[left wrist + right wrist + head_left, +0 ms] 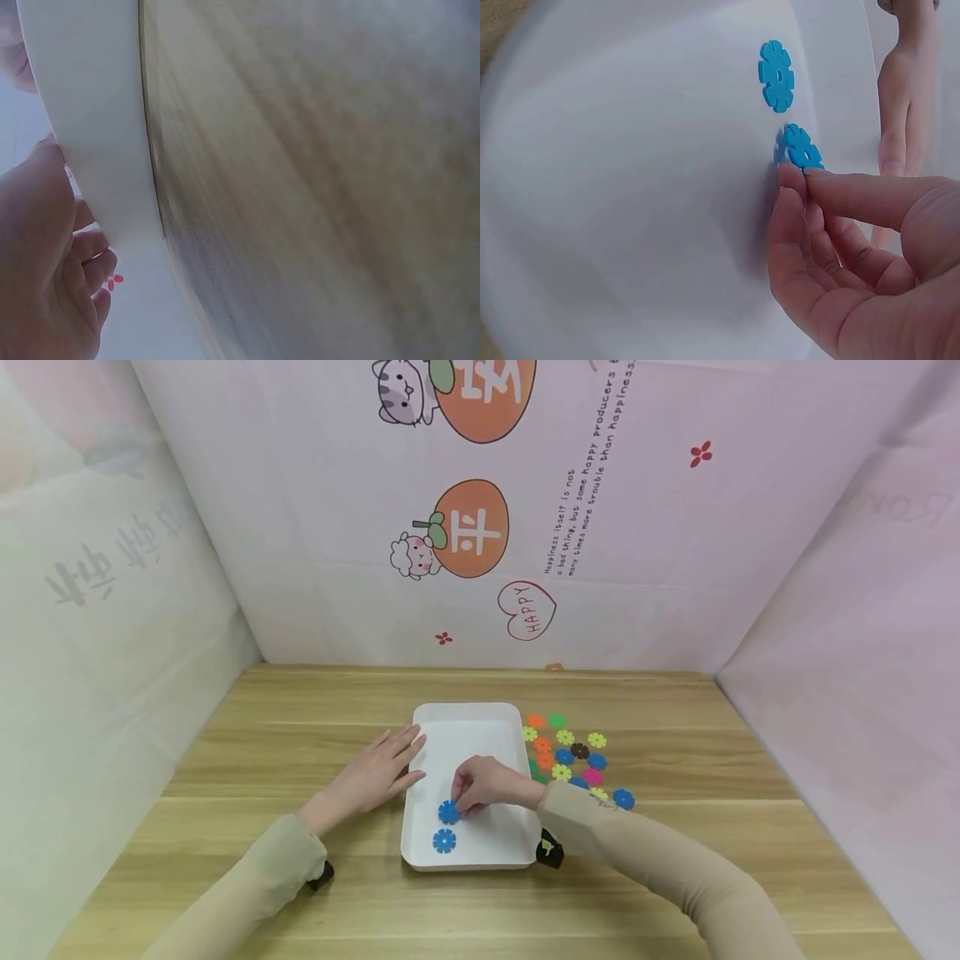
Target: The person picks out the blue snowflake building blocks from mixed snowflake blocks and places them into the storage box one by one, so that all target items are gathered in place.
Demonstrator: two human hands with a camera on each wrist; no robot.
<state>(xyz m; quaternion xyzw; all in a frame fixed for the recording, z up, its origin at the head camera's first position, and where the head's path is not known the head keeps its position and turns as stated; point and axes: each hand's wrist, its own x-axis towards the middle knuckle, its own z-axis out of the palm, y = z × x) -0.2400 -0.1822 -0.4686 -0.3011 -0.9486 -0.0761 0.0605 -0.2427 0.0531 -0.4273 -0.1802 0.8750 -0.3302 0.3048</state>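
A white tray (480, 852) lies on the wooden table, with a blue notched disc (444, 841) flat near its front left corner. Just behind that disc, my right hand (483, 781) pinches a second blue notched disc (802, 146) between thumb and forefinger. In the right wrist view this pinched disc tilts slightly at the tray floor; whether it touches the floor I cannot tell. My left hand (380, 768) rests on the tray's left rim, fingers extended over the edge. From the left wrist, the tray's outer wall (97, 112) shows beside the palm.
Right of the tray, several loose notched discs lie scattered, among them a brown disc (580, 751), a pink disc (592, 776) and a blue disc (623, 798). My right forearm (637, 852) crosses the tray's right rim. Printed cloth walls (337, 568) stand behind and at both sides.
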